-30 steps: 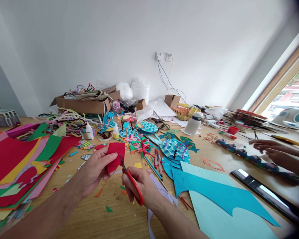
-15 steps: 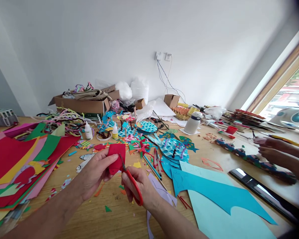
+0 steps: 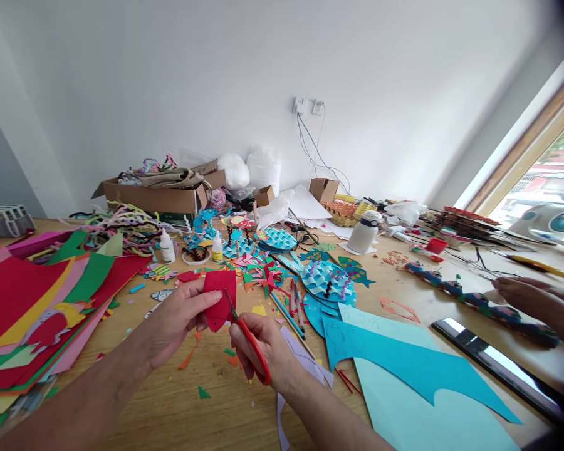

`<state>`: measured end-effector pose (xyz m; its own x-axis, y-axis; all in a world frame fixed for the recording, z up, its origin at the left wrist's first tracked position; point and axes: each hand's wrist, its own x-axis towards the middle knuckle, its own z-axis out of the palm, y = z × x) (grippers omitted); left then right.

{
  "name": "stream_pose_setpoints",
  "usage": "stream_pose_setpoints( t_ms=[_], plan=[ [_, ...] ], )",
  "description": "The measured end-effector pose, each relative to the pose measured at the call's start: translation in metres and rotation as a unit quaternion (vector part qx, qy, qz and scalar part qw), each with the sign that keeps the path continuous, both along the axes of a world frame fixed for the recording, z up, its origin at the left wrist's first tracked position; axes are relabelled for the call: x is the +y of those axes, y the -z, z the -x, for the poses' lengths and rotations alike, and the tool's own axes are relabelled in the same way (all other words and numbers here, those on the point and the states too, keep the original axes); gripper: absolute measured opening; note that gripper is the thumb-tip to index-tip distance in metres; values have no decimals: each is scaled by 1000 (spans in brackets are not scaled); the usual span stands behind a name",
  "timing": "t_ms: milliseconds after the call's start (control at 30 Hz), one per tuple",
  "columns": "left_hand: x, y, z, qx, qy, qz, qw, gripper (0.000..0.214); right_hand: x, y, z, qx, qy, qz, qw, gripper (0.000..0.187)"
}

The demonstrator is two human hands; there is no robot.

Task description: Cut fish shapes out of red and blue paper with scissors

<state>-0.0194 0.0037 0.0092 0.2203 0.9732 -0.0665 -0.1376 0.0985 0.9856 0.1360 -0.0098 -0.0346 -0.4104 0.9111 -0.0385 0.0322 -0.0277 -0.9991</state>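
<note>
The left hand (image 3: 181,322) pinches a piece of red craft paper (image 3: 220,283) between thumb and fingers, holding it up over the wooden table (image 3: 183,416). The right hand (image 3: 267,347), just beside it, is closed around the red-handled scissors (image 3: 259,362), whose blades point up across the paper's right-hand part; whether they have bitten into it is hard to tell from here. Near the right wrist lie lilac paper offcuts (image 3: 301,357), and farther right a bright blue cut sheet (image 3: 395,357) rests on a pale aqua one (image 3: 413,416). A stack of coloured paper (image 3: 26,294) lies at the left. Beyond the hands stand two white glue bottles (image 3: 168,249). At the far right, another person's hand (image 3: 521,297) reaches over a painted strip (image 3: 482,304).
</note>
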Motion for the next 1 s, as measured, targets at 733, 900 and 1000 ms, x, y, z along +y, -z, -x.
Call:
stream_pose_setpoints(
  t_ms=[733,900,1000],
  plan=[
    [-4,5,-13,-101,-45,9,994,17,1,10,2,71,-30,-7,997,54],
    [-3,8,-15,-122,-45,11,991,20,2,15,2,92,-39,-8,995,52],
    [-4,9,-15,-118,-42,8,992,19,2,15,2,96,-39,6,995,53]
  ],
)
